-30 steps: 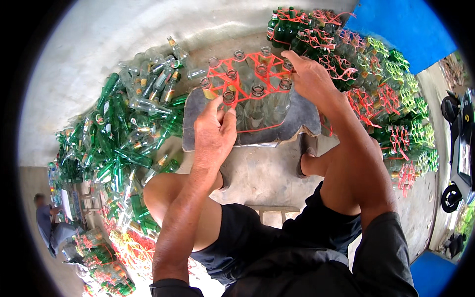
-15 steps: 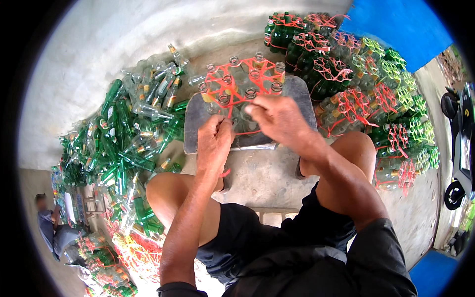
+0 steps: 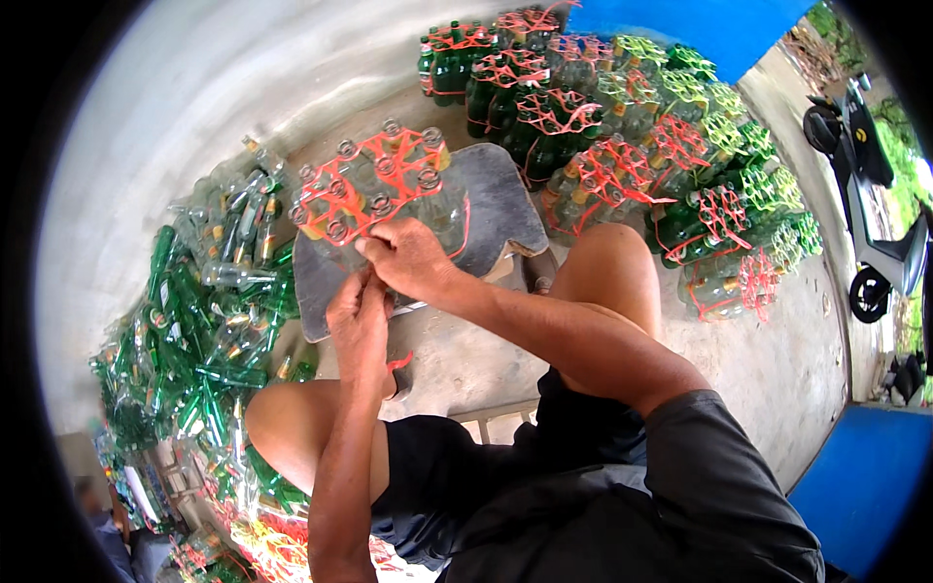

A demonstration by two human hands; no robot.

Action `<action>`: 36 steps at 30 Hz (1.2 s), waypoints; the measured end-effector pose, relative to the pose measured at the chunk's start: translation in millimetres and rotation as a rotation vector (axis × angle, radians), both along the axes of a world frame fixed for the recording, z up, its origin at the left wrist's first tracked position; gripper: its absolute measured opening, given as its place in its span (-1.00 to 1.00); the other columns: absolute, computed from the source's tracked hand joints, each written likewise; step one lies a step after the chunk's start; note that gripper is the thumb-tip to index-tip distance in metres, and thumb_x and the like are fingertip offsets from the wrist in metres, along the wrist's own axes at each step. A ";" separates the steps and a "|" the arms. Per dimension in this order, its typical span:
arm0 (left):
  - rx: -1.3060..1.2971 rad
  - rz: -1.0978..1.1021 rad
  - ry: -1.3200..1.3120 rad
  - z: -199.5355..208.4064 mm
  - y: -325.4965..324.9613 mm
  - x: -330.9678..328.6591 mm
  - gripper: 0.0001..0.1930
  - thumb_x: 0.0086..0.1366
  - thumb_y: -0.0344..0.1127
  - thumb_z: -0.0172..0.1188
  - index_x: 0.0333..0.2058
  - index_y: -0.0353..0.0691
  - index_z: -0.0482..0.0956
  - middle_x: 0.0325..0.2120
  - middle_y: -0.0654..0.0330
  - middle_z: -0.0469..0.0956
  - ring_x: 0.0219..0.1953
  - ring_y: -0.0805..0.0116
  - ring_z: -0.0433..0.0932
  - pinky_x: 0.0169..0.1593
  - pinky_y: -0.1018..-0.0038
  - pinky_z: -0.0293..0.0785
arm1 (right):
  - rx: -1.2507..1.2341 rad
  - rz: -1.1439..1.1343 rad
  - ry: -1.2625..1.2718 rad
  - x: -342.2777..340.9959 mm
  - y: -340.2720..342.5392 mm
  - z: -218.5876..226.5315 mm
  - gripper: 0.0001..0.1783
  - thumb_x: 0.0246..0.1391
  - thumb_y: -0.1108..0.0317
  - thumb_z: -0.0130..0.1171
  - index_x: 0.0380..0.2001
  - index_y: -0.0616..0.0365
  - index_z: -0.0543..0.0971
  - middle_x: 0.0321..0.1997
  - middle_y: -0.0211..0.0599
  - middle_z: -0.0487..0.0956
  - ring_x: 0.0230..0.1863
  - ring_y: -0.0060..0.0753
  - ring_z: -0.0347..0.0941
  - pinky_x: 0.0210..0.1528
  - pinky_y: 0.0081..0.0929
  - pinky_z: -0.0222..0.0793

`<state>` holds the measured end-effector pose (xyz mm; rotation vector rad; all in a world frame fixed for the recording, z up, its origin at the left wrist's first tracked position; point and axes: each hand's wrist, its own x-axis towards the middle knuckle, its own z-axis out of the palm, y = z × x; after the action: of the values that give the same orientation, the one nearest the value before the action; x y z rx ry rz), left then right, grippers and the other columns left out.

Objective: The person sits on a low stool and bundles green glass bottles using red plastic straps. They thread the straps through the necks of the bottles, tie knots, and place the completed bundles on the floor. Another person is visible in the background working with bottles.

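Note:
On a dark, worn board [image 3: 505, 209] stands a bundle of clear glass bottles [image 3: 442, 216], their necks laced together by red plastic strap [image 3: 397, 167]. My left hand [image 3: 358, 319] is closed at the near side of the bundle, pinching the strap; a loose red end shows below it. Just above and to its right, my right hand [image 3: 412, 260] is closed too, thumb and forefinger pinched beside the nearest bottle necks. The two hands almost touch. Strap between the right fingers is mostly hidden by the hand.
A large heap of loose green and clear bottles [image 3: 209, 325] lies on the left against the wall. Tied bottle bundles [image 3: 607, 175] stand in rows at the right. Red and yellow straps [image 3: 272, 539] pile up lower left, near another person [image 3: 112, 530]. A motorbike [image 3: 889, 233] is parked far right.
My view has swung to the right, so the bundle and board appear further left. My right hand has come in close to the left at the bundle's near side.

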<state>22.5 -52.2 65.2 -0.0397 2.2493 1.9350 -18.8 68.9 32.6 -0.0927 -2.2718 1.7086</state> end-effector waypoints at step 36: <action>-0.588 -0.305 1.138 32.4 -32.1 -91.5 -0.71 -0.11 -0.54 0.44 -0.33 -0.13 0.76 -0.26 0.29 0.56 -0.20 0.19 0.56 -0.10 0.27 0.55 | 0.303 0.164 0.114 0.9 18.8 23.4 -0.87 0.21 0.47 0.24 -0.40 0.31 0.61 -0.52 -0.03 0.59 -0.56 -0.23 0.57 -0.49 -0.29 0.41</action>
<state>-68.9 -84.3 97.6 1.5579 3.0784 1.1302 -17.9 87.8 56.0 0.2552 -2.4765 1.3795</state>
